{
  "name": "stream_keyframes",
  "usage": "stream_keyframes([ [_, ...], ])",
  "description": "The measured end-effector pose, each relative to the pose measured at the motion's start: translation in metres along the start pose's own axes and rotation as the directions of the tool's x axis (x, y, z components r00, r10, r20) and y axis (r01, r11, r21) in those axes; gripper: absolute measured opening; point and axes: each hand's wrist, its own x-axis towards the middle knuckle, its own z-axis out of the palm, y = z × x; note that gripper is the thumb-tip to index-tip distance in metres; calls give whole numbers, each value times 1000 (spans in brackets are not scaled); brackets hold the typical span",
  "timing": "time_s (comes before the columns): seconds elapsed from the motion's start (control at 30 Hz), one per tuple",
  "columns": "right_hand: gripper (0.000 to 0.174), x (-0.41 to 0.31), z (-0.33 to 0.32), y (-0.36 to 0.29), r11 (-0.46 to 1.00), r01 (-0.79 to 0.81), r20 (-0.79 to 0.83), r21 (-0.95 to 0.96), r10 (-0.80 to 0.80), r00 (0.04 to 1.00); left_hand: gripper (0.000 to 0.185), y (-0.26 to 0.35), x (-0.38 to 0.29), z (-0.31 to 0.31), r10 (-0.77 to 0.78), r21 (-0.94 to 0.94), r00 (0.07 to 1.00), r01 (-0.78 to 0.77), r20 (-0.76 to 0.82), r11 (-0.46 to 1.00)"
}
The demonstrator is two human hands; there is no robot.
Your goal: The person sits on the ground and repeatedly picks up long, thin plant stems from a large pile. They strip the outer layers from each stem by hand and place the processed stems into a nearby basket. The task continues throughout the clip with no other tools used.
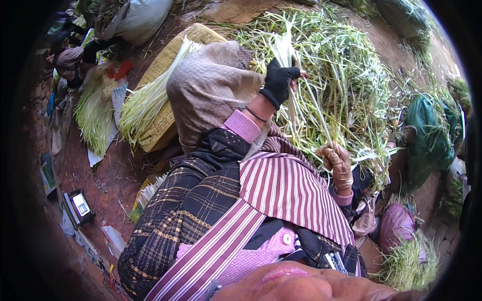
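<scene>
My left hand (pixel 279 81), in a black glove, grips a bunch of pale, blanched leafy stalks (pixel 285 47) above the cloth-covered knee. To the right and lower, my right hand (pixel 337 163) wears a thin translucent glove, its fingers closed on the lower end of a long thin stalk (pixel 316 109). That stalk slants up toward the bunch. Beyond both hands spreads a large heap of loose green stalks and leaves (pixel 350 71). A beige cloth (pixel 214 82) drapes my knee, and a striped apron (pixel 286 184) covers my front.
Left of the knee, a yellow wrapped block (pixel 162 129) bearing writing supports pale stalks (pixel 162 94). Another stalk bundle (pixel 92 113) lies farther left, near a device with a lit screen (pixel 80 205). A person (pixel 69 60) is at the upper left. Green (pixel 429 139) and purple (pixel 397 225) sacks stand right.
</scene>
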Motion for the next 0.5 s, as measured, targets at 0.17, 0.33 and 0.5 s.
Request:
stream_keyframes([
  [0.17,37,-13,-8,14,999,-43,45,-34,45,998,12,-13,18,-24,-84,190,996,91,-43,978],
  [0.33,27,-45,-31,26,943,40,-227,330,38,973,11,-24,36,-46,-55,216,986,88,-157,972],
  [0.5,26,-71,-80,26,563,601,-601,567,-216,769,20,-32,51,-68,2,182,945,60,-327,981],
])
